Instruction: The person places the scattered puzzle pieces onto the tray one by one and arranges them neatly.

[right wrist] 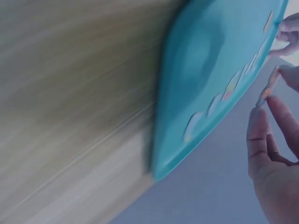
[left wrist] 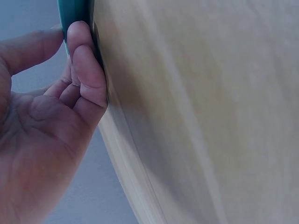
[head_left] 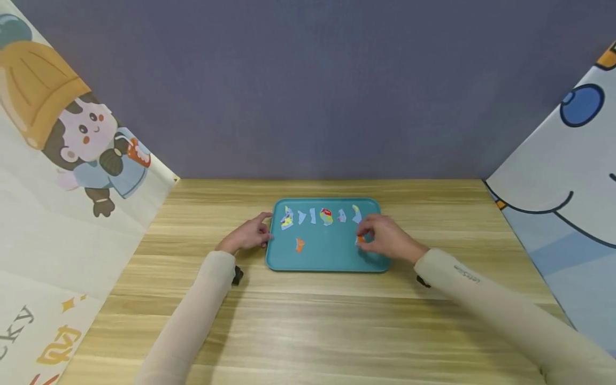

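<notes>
A teal tray lies on the table. At its left rim is my left hand, thumb and index finger touching the edge and the other fingers curled against it; the left wrist view shows the thumb against the tray rim. Over the tray's right part, my right hand pinches a flat orange-and-white picture piece between thumb and fingertips. The right wrist view shows this piece raised off the tray, nearly edge-on. Another orange piece lies alone at the tray's lower left.
Along the tray's far side runs a row of several irregular picture pieces, among them a red-and-yellow one, a yellow-and-violet one and a curved one. A wood-grain table meets a grey-blue wall panel behind.
</notes>
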### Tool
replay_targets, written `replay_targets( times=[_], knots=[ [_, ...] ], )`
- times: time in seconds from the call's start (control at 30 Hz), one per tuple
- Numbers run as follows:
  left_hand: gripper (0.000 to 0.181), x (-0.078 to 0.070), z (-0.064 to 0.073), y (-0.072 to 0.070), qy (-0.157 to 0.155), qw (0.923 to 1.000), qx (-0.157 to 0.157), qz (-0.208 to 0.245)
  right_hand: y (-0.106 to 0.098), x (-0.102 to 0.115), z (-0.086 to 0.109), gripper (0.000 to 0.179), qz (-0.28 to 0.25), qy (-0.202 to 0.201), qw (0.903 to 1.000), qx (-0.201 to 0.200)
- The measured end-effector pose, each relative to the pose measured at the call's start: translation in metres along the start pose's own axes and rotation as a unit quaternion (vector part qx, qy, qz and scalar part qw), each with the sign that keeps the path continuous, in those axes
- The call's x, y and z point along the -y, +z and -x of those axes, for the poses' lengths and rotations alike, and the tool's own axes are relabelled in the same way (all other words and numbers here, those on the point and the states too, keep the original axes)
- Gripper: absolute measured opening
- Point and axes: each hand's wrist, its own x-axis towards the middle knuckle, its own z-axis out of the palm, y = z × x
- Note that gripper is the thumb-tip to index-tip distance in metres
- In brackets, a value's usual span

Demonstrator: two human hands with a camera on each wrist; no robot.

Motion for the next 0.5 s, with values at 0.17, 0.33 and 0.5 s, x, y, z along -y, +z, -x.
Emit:
replay_targets(
  times=[0.17,0.33,0.5],
  knots=[
    [0.069,0.000,0.000,0.001,0.000,1.0000,0.001,0.002,0.016,0.010,-0.016,0.015,0.000,-0.016,0.9998,0.012],
    [0.068,-0.002,0.001,0.001,-0.002,1.0000,0.003,-0.002,0.032,0.026,-0.030,0.016,0.004,-0.019,0.9994,0.030],
    [0.069,-0.003,0.001,0.000,-0.005,1.0000,0.002,-0.002,0.043,0.036,-0.047,0.016,0.025,-0.009,0.9974,0.067]
  ],
)
